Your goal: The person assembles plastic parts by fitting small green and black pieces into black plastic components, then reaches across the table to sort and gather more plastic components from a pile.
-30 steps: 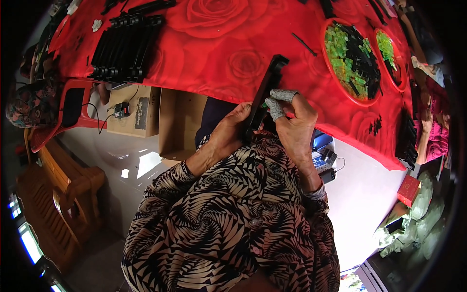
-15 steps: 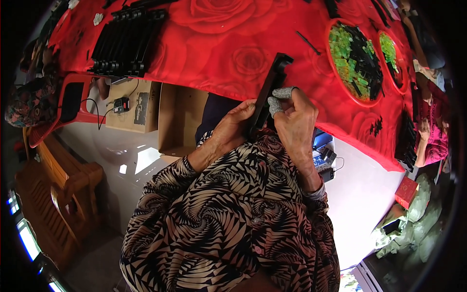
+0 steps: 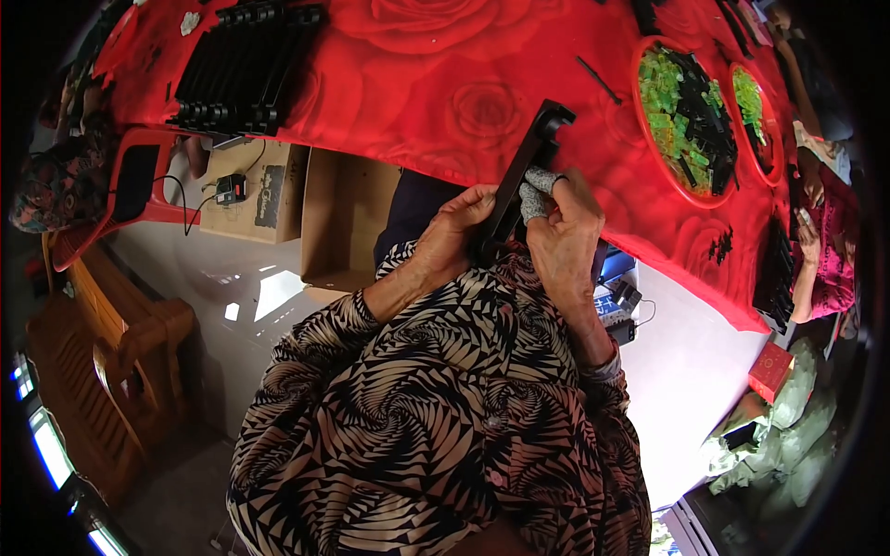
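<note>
A long black plastic bar (image 3: 521,176) with a hooked far end is held at a slant over the table's near edge. My left hand (image 3: 451,230) grips its left side near the lower end, thumb along the edge. On the other side, my right hand (image 3: 565,230) has grey covers on two fingers, which are bent and pressed against the bar's right side. Whether a small part sits between those fingertips is hidden. To the right on the table, a red oval tray (image 3: 642,120) holds green translucent pieces and small black pieces.
Several similar black bars (image 3: 243,69) lie stacked at the far left of the red rose-patterned tablecloth (image 3: 399,102). A second red tray (image 3: 777,167) stands at right, near another person's hand (image 3: 808,239). Below are an open cardboard box (image 3: 345,218) and a red chair (image 3: 139,215).
The bar and both hands stay nearly in place. My right fingers have shifted slightly along the bar, and the whole view has moved a little.
</note>
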Tool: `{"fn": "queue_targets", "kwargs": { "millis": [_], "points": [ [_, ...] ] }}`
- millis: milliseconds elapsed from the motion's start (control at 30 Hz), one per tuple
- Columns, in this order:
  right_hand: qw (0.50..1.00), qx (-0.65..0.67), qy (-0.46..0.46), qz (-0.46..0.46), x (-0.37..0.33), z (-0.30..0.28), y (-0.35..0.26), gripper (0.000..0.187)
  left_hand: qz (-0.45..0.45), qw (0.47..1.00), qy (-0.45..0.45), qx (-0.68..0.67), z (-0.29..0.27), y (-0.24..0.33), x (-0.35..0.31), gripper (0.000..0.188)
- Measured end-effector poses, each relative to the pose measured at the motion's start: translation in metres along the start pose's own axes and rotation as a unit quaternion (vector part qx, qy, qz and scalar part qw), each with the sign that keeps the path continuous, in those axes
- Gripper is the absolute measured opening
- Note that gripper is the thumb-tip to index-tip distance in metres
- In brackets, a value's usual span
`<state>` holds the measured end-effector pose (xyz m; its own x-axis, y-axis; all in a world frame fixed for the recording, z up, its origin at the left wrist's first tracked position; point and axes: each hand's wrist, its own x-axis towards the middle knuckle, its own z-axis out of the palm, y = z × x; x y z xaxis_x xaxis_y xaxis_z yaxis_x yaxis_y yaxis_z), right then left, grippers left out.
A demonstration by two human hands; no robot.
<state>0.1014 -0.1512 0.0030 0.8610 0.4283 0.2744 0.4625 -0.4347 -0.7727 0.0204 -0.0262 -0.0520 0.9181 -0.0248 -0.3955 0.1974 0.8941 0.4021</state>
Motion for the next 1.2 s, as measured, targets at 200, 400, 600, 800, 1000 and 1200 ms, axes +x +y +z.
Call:
{"fn": "queue_targets", "kwargs": {
  "millis": [200,400,600,800,1000,1200],
  "points": [
    [0.998,0.053,-0.013,0.015,-0.001,0.002,0.001,0.028,0.013,1.0,0.017,0.02,0.001,0.001,0.001,0.021],
    [0.999,-0.017,0.026,-0.041,-0.006,0.013,0.008,0.017,0.003,0.999,0.035,0.006,0.006,0.005,0.0,0.02],
    [1.0,-0.018,0.016,0.015,-0.004,0.008,0.009,0.018,0.017,0.998,0.047,0.03,0.008,0.002,-0.001,0.019],
    [0.989,-0.013,0.01,0.148,-0.001,-0.007,0.001,0.04,0.084,0.963,0.107,0.234,0.022,0.006,-0.008,0.022],
    [0.934,-0.338,-0.011,-0.115,-0.002,-0.052,-0.04,0.075,0.035,0.911,-0.006,0.41,0.028,0.04,-0.024,0.023],
    [0.963,-0.173,-0.179,-0.105,0.002,-0.062,-0.007,0.032,-0.065,0.848,-0.046,0.524,0.035,0.073,-0.019,0.024]
  ]
}}
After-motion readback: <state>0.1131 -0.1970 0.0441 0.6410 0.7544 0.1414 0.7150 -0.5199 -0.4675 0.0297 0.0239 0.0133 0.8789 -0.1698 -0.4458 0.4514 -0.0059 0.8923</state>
